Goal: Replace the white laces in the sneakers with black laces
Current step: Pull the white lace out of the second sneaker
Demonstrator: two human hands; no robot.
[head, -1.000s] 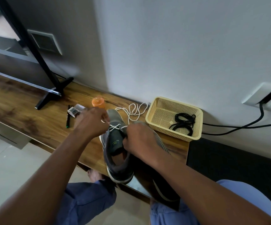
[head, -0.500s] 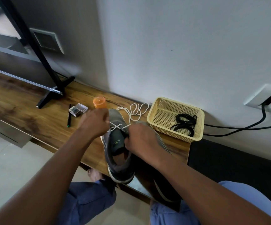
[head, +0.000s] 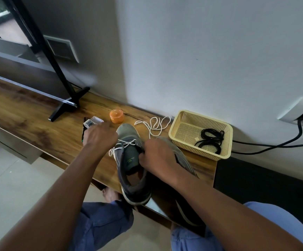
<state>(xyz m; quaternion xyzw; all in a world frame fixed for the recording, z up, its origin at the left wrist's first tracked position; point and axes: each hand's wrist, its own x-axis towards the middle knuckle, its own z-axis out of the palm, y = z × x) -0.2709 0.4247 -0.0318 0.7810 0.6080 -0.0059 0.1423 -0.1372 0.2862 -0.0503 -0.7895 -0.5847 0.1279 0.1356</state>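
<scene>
A grey sneaker lies on the wooden shelf with its heel over the front edge. A white lace still crosses its lowest eyelets. My left hand pinches that lace just left of the toe, and the lace runs taut to it. My right hand grips the sneaker's right side at the tongue. A second grey sneaker lies partly under my right hand and arm. A loose white lace is coiled behind the shoes. Black laces sit in the cream basket.
An orange jar, a small clear box and a dark pen lie behind my left hand. A black stand foot is further left. A black cable runs from a wall socket behind the basket. My knees are below the shelf edge.
My left hand has moved left and away from the sneaker, drawing the white lace out with it. My right hand stays on the shoe.
</scene>
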